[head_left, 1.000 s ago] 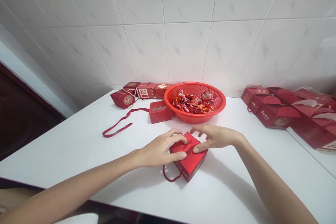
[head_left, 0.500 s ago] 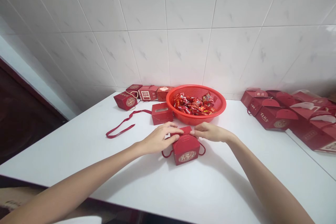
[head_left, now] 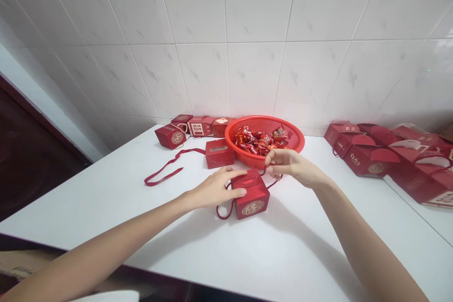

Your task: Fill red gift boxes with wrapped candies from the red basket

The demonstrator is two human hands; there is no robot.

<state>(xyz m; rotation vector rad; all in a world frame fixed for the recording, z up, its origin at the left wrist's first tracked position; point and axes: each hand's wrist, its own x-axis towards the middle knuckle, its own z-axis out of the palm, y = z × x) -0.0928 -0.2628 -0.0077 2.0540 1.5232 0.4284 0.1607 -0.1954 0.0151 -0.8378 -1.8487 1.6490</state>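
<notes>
A small red gift box (head_left: 251,205) with a gold round emblem stands on the white table in front of me, its top flaps folded down. My left hand (head_left: 215,188) is on the box's left side and top, thumb and fingers pressing the flaps and steadying it. Beyond the right top edge, my right hand (head_left: 292,166) pinches the dark red cord handle (head_left: 272,184) between thumb and fingertips, drawing it up from the box. Another cord loop (head_left: 224,217) hangs loose on the left side.
Behind the box is a red plastic basket (head_left: 299,144) of wrapped candies. Beside it sits a red box with a slot (head_left: 220,156) and a trailing ribbon (head_left: 159,182). Several finished-looking boxes (head_left: 170,136) line the wall at left; more red boxes (head_left: 371,160) crowd the right.
The upright flaps of the gift box are now folded flat. My right hand has moved up and right, away from the top, and has taken hold of the right cord.
</notes>
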